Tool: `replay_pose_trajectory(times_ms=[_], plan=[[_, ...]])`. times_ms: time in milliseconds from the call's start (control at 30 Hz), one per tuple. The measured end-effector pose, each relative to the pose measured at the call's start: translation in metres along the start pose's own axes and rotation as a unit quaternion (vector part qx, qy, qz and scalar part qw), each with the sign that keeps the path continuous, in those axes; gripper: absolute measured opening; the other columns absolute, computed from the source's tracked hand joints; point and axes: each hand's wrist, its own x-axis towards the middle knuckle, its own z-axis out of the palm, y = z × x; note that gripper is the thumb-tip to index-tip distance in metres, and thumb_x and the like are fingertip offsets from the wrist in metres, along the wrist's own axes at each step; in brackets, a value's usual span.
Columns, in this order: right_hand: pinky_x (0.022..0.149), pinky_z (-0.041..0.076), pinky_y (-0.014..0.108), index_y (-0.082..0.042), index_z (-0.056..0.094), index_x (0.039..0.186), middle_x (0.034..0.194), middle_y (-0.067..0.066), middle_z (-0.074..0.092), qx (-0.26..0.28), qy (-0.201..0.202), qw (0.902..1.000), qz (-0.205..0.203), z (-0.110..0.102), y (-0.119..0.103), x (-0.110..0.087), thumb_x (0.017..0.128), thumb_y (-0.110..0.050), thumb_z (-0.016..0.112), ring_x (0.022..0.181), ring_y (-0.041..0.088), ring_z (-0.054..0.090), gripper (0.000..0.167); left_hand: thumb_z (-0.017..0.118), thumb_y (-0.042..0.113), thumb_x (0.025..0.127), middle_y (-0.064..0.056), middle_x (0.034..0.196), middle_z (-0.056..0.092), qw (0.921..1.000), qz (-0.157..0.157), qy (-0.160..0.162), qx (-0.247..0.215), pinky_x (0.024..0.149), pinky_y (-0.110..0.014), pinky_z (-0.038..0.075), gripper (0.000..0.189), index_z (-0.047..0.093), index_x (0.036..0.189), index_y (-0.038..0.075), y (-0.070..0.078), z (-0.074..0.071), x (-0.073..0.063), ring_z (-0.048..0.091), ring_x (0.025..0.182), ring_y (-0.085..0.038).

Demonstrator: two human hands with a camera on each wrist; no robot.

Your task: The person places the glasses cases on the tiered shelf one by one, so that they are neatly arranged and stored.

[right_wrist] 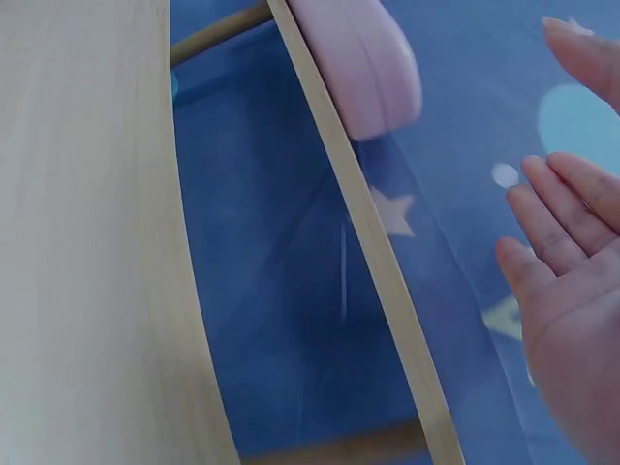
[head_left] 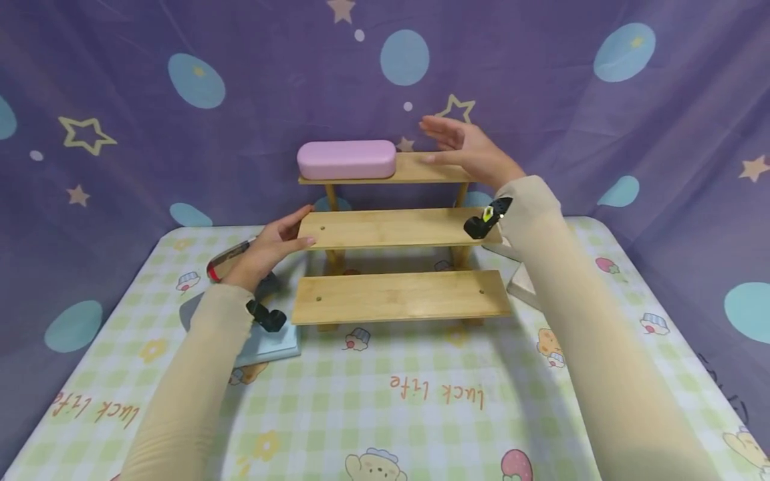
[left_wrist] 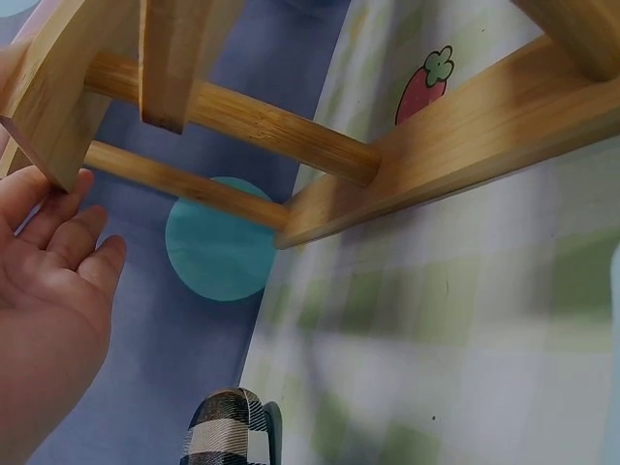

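Note:
A three-tier wooden display shelf (head_left: 397, 297) stands on the table. On the left part of its top tier lies a pink glasses case (head_left: 347, 160), also visible as the pink case (right_wrist: 363, 63) in the right wrist view. My left hand (head_left: 265, 250) holds the left end of the middle tier, thumb on top and fingers at the edge below; the left wrist view shows the fingers touching the wood. My right hand (head_left: 472, 147) is above the right part of the top tier, fingers extended and holding nothing. In the right wrist view the right hand (right_wrist: 581, 262) is apart from the case.
Left of the shelf, partly behind my left arm, are a light blue flat item (head_left: 271, 344), a grey item (head_left: 189, 310) and a dark red-edged item (head_left: 228, 259). Off-white blocks (head_left: 525, 286) lie at the right. A patterned curtain (head_left: 289, 80) hangs behind the table.

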Motion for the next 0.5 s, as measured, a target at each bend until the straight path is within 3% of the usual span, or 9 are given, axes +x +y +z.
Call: replay_pose_trajectory(times_ms=[200,500], plan=[[0.113,0.023,0.031,-0.004,0.031,0.147,0.152,0.012,0.031,0.057,0.018,0.9982,-0.007,-0.023,0.005,-0.035,0.087,0.008,0.060,0.140,0.020,0.026,0.068,0.063,0.011,0.091,-0.008,0.156,0.020,1.0000,-0.002,0.000,-0.005,0.095,-0.015,0.040,0.074,0.020,0.151,0.013,-0.002,-0.002,0.001,0.027,0.140,-0.024],[0.110,0.029,0.028,-0.001,0.034,0.145,0.149,0.012,0.036,0.023,0.031,0.9992,-0.007,-0.043,0.041,-0.089,0.087,0.004,0.062,0.136,0.020,0.035,0.064,0.062,0.010,0.092,-0.007,0.156,0.021,1.0000,0.002,0.003,-0.005,0.094,-0.014,0.041,0.073,0.019,0.151,0.011,-0.001,-0.002,-0.001,0.027,0.139,-0.027]])
